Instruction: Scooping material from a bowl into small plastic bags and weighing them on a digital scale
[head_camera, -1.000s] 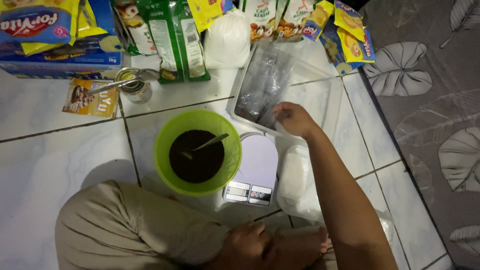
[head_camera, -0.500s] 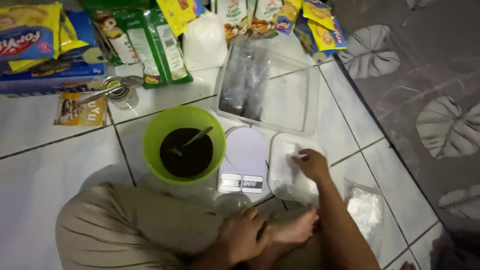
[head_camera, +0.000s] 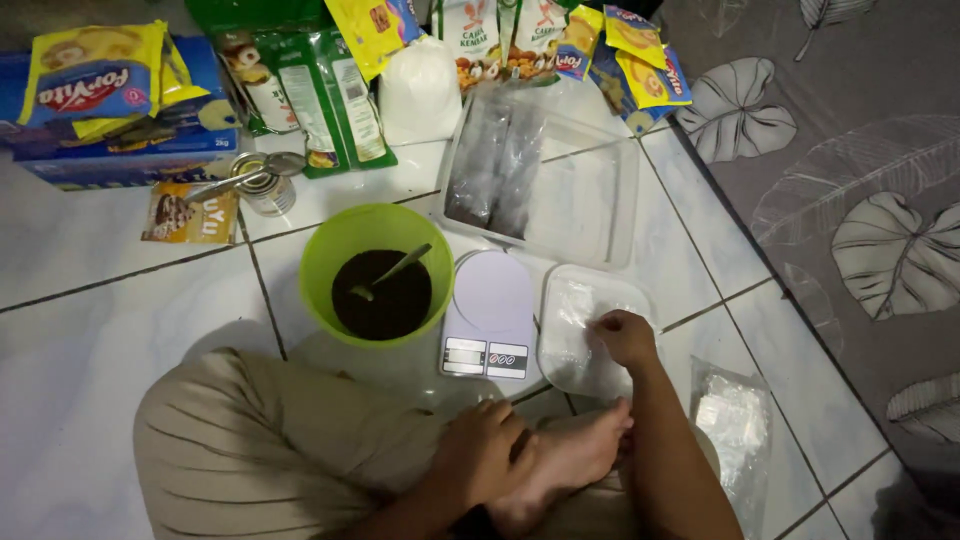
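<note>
I sit on a white tiled floor. My right hand (head_camera: 624, 337) rests with curled fingers on the near edge of a small clear plastic container (head_camera: 575, 300) that holds clear plastic bags; whether it grips one I cannot tell. My left hand (head_camera: 484, 450) lies on my bare foot (head_camera: 568, 458), holding nothing else. A white kitchen scale (head_camera: 490, 310) sits between the small container and a green bowl (head_camera: 376, 272) of dark mixture with a spoon (head_camera: 392, 270) in it.
A larger clear container (head_camera: 590, 200) with dark packets lies behind the scale. Packets, a white bag (head_camera: 419, 92), a blue box (head_camera: 110, 150) and an open tin (head_camera: 262, 183) line the back. A plastic bag (head_camera: 733, 425) lies right. A patterned grey mat (head_camera: 860, 180) borders the tiles.
My right hand drew back from the larger container to the small container near the scale. The view shifted upward a little. The left hand stayed on my foot.
</note>
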